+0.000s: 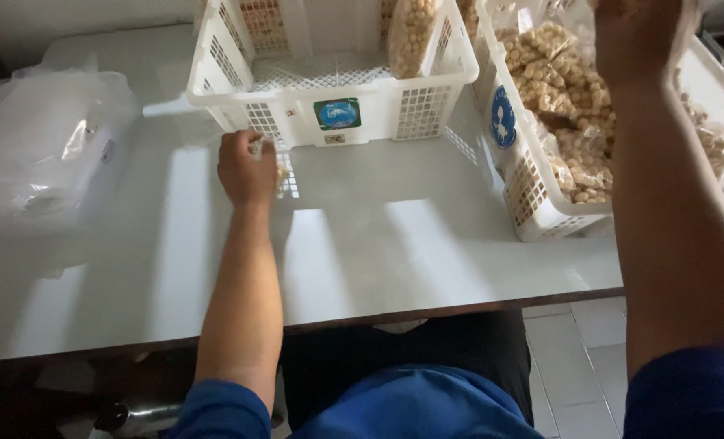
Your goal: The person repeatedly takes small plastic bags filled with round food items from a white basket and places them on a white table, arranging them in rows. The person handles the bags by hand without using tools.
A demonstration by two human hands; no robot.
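Note:
My left hand (247, 168) rests on the white table (378, 244) just in front of the middle white basket (329, 110), fingers curled around a small clear packet of round snacks (281, 172) that mostly hides under the hand. My right hand (634, 36) is raised over the right white basket (533, 195), which is heaped with clear bags of round tan snacks (569, 106); its fingers are cut off by the frame's top edge, so what they hold stays hidden. One tall snack bag (411, 32) stands inside the middle basket, against its right wall.
A pile of clear plastic bags (45, 146) lies at the table's left. The table's dark front edge (427, 313) runs across the lower frame, with pale floor tiles (581, 358) below on the right.

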